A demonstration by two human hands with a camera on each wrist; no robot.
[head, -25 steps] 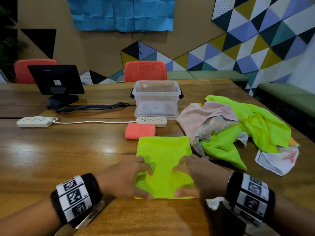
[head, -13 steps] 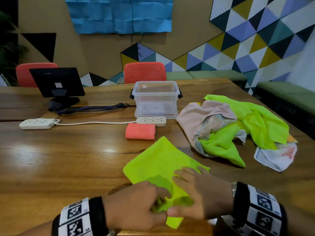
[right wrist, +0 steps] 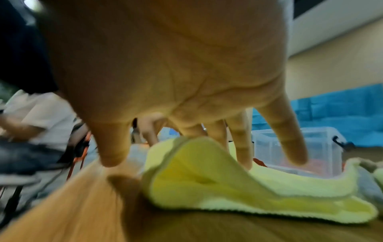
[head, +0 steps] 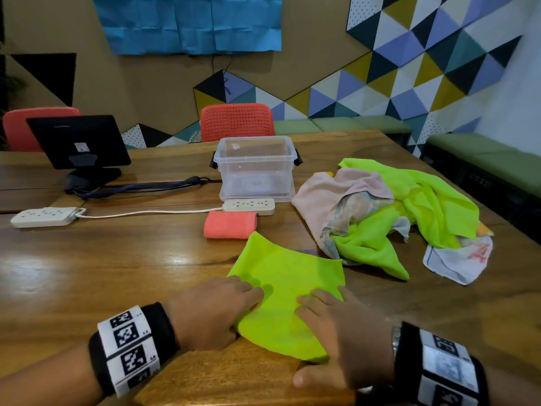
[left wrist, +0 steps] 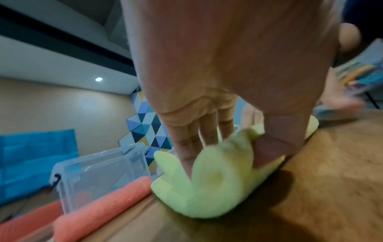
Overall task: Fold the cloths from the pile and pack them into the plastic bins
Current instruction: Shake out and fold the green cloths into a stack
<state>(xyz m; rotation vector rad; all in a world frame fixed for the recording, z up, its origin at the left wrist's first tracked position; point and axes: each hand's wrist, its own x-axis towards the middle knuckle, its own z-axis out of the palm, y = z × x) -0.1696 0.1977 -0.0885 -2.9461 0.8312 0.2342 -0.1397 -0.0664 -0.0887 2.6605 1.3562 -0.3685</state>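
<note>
A lime-green cloth (head: 289, 285) lies folded double on the wooden table in front of me, turned at an angle. My left hand (head: 219, 309) holds its left edge: in the left wrist view the fingers (left wrist: 186, 152) lie on top and the thumb presses a raised loop of the cloth (left wrist: 217, 188) against them. My right hand (head: 330, 326) rests flat on the near right part, its fingers (right wrist: 290, 144) straight and spread over the cloth (right wrist: 228, 180), thumb on the wood. A clear plastic bin (head: 254, 168) stands beyond. The pile of cloths (head: 395, 218) lies to the right.
A folded coral cloth (head: 229, 225) lies between the green cloth and the bin, beside a white power strip (head: 248, 206). A second power strip (head: 44, 216) and a black monitor (head: 79, 142) are at the far left. Red chairs (head: 237, 121) stand behind the table.
The green cloth was turned from square to diagonal and now lies folded further to the right. Both hands moved from its near corners onto its left edge and near right part.
</note>
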